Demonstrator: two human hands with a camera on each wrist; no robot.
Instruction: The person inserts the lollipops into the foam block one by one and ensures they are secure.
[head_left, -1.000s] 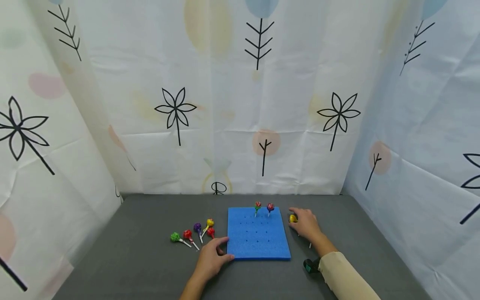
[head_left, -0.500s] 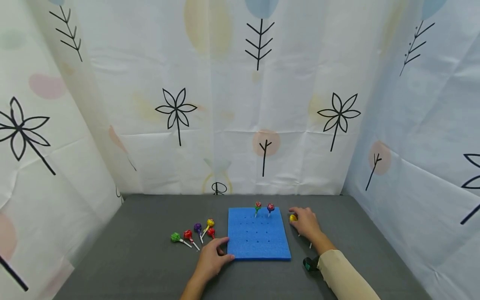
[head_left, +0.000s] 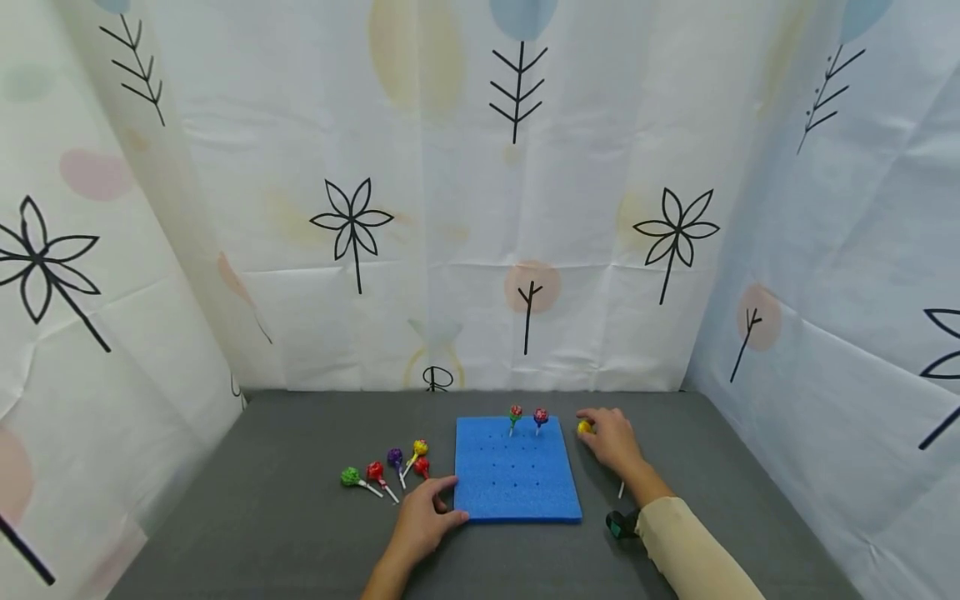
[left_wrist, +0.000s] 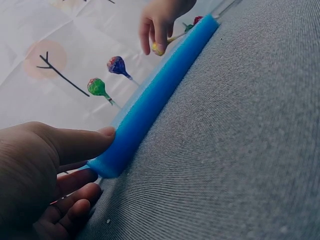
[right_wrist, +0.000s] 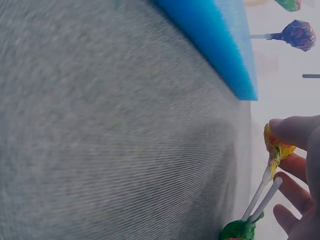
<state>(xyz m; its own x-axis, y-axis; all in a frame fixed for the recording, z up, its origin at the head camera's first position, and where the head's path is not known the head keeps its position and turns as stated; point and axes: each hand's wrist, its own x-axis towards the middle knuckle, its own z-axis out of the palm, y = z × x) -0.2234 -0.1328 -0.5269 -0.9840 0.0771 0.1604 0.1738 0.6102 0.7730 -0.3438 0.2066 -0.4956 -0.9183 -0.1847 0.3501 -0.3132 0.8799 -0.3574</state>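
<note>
My right hand [head_left: 617, 443] pinches a yellow-wrapped lollipop [head_left: 584, 427] by its head, just right of the blue foam board [head_left: 517, 502]. In the right wrist view the stick of this yellow lollipop [right_wrist: 273, 150] points down beside a green lollipop [right_wrist: 237, 231] lying below. My left hand [head_left: 422, 523] holds the board's near left corner between thumb and fingers. Two lollipops stand upright in the board's back row: a green-and-red one [head_left: 516, 412] and a purple-and-red one [head_left: 541, 416]. Rows of small holes dot the rest of its top.
Left of the board lie several lollipops on the grey table [head_left: 285, 517]: green [head_left: 350, 476], red [head_left: 376, 472], purple [head_left: 395, 457], yellow [head_left: 420, 448] and another red one [head_left: 422, 467]. A white stick [head_left: 621, 490] shows under my right forearm. A patterned curtain [head_left: 465, 208] surrounds the table.
My right hand has risen slightly with the yellow lollipop in its fingers. The left hand and the board have stayed in place.
</note>
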